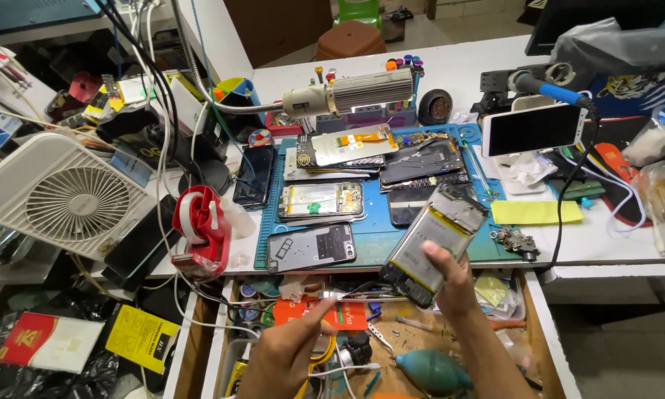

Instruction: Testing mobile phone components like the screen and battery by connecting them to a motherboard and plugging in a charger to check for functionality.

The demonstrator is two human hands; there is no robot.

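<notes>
My right hand holds an opened phone with its back off, battery and circuit board showing, tilted above the open drawer. My left hand pinches thin metal tweezers whose tips point toward the lower end of that phone. Both hands hover over the drawer in front of the blue work mat.
Several dismantled phones and a back cover lie on the mat. A lamp on a flexible neck hangs above. A white fan and red tape dispenser stand left; a white phone on a stand right. A teal air blower lies in the drawer.
</notes>
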